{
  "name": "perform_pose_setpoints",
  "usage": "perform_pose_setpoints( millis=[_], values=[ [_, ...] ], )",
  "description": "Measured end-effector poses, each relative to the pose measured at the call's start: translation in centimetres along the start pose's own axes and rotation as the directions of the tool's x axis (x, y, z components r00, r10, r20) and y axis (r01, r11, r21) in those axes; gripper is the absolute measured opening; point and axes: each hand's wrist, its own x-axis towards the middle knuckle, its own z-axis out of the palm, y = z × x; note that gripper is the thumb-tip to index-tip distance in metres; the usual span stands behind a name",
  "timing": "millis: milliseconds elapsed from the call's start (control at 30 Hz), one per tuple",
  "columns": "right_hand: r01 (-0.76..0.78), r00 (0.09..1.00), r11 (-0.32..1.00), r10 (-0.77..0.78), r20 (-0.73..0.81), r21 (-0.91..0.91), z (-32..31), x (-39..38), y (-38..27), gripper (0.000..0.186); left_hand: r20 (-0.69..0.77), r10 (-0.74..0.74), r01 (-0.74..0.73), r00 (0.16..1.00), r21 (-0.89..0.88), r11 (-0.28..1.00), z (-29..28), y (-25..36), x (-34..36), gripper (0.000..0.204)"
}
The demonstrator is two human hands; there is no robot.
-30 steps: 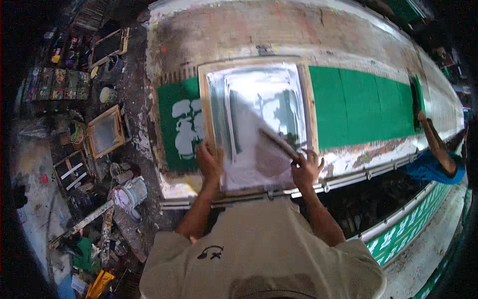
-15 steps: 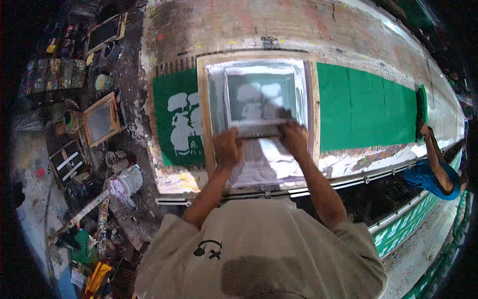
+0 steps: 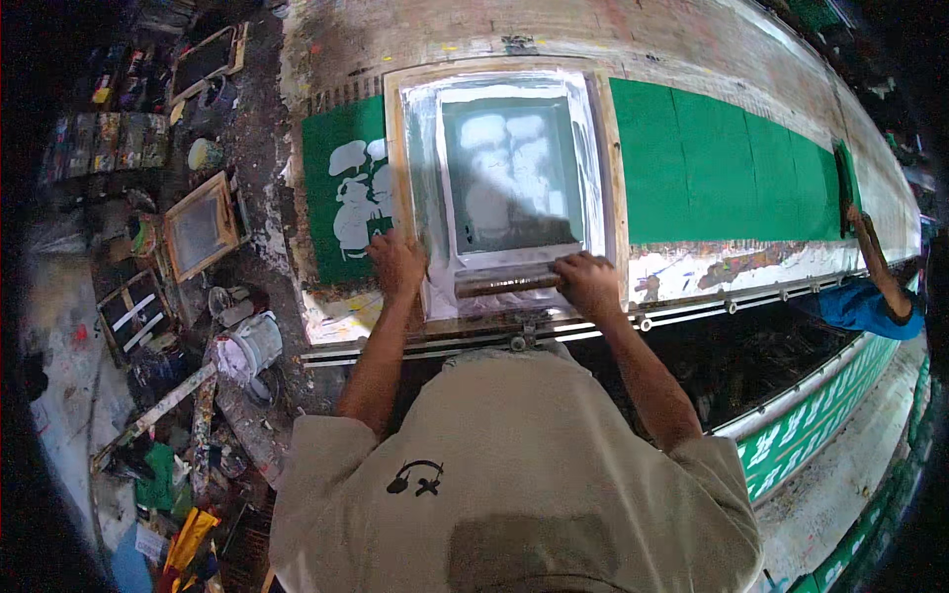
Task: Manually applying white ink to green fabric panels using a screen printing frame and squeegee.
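A wooden-framed printing screen [image 3: 614, 178] lies on the long table over green fabric. White ink streaks its mesh, and pale rounded shapes show through the middle. My right hand [image 3: 590, 285] is closed on the right end of a squeegee [image 3: 506, 283], which rests across the near part of the mesh. At the screen's left rail, my left hand [image 3: 398, 265] has its fingers curled over the wood, off the squeegee. White printed shapes cover the green fabric [image 3: 322, 212] left of the screen; plain green fabric [image 3: 732, 168] stretches to the right.
A metal rail [image 3: 692, 314] with rollers runs along the table's near edge. Left of the table stand a white ink-smeared bucket [image 3: 255, 344] and a smaller framed screen [image 3: 203, 225]. At far right, a co-worker's hand [image 3: 853, 213] is at a dark green strip; printed green fabric [image 3: 820, 415] hangs below.
The squeegee has come toward me to the near end of the screen. My left hand has left it for the frame's left rail; my right hand keeps hold.
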Motion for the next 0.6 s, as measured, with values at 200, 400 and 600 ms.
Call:
perform_pose_setpoints(
  millis=[200, 400, 600],
  values=[
    [-0.028, 0.967, 0.963, -0.042, -0.25, -0.269, 4.5, 4.9, 3.7, 0.038, 0.26, -0.119, 0.244, 0.958, -0.527, 0.814, -1.1, -0.6, -0.5, 0.035],
    [0.024, 0.91, 0.997, -0.051, -0.412, -0.07, 1.3, 23.5, 9.8, 0.038, 0.056, -0.201, 0.186, 0.978, -0.671, 0.717, -0.1, 0.2, -0.1, 0.045],
    [-0.298, 0.85, 0.835, 0.453, -0.27, 0.463, -1.2, 8.3, 9.3, 0.049, -0.057, -0.152, 0.089, 0.987, -0.594, 0.799, 0.4, 0.3, 0.6, 0.038]
  ],
)
